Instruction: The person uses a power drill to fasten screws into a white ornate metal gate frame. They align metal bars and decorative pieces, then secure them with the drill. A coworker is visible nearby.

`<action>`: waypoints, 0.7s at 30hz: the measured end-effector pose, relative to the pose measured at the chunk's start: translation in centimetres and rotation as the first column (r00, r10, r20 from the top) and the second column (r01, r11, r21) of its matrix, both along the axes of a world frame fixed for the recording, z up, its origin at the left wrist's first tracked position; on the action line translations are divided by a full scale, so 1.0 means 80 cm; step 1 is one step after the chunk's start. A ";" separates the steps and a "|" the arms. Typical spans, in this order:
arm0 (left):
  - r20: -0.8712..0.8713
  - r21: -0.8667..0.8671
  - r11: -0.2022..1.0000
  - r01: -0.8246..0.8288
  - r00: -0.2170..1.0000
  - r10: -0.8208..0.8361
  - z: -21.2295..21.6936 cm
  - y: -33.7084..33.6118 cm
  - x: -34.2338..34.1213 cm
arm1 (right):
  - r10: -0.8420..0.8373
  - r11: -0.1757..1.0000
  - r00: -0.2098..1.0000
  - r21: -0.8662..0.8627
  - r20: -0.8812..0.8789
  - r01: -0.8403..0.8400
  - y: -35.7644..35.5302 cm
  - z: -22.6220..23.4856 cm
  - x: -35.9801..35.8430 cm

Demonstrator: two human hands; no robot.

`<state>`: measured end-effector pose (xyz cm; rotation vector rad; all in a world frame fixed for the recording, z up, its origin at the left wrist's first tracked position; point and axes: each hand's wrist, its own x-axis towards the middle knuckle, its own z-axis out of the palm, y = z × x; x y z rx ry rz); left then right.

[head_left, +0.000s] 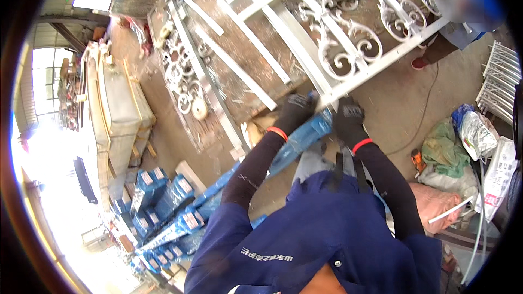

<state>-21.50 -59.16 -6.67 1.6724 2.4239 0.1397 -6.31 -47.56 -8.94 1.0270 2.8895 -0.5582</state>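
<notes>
This looks like a metal workshop: a worn table (pixel 239 49) carries loose white bars (pixel 235 69) and a pile of curly scrolls (pixel 175 71), while 1 big scrollwork frame (pixel 381 65) juts past its edge. Blue-wrapped bundles (pixel 178 195) and stuffed sacks (pixel 444 146) are piled nearby.

I count one white frame (pixel 384 62), two gloved hands (pixel 296 112) at its corner, two red bands (pixel 362 145) near it, one co-worker (pixel 460 34) by its right end and, off to its right, one green sack (pixel 445 147), one pink sack (pixel 433 206).
</notes>
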 end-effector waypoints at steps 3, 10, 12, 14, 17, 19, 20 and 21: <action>-0.050 0.015 0.997 0.078 0.996 -0.077 0.016 0.011 -0.050 | -0.003 1.000 0.994 -0.009 0.112 0.004 -0.005 0.000 0.019; -0.220 0.481 0.795 -0.370 0.827 0.518 0.020 0.051 -0.370 | 0.080 0.997 0.997 0.004 0.023 -0.080 -0.012 0.024 0.022; -0.278 0.385 0.814 -0.435 0.786 0.552 0.022 0.086 -0.431 | 0.065 0.991 0.998 0.113 -0.001 -0.065 -0.016 0.014 0.021; -0.295 0.273 0.855 -0.442 0.807 0.511 0.021 0.110 -0.482 | 0.047 0.993 0.997 0.108 -0.053 -0.041 -0.023 0.027 0.018; -0.223 -0.001 0.925 -0.380 0.902 0.370 -0.020 0.121 -0.555 | -0.058 0.995 0.997 -0.085 -0.047 0.054 -0.026 0.032 0.016; -0.173 -0.012 0.940 -0.342 0.926 0.335 -0.028 0.142 -0.568 | -0.105 0.974 0.991 -0.191 0.078 0.118 -0.017 0.035 0.013; -0.165 -0.024 0.940 -0.339 0.929 0.331 -0.030 0.151 -0.566 | -0.080 0.972 0.986 -0.206 0.147 0.110 -0.010 0.034 0.013; -0.196 0.029 0.954 -0.298 0.934 0.298 -0.027 0.148 -0.567 | -0.047 0.971 0.980 -0.223 0.194 0.091 -0.006 0.040 0.012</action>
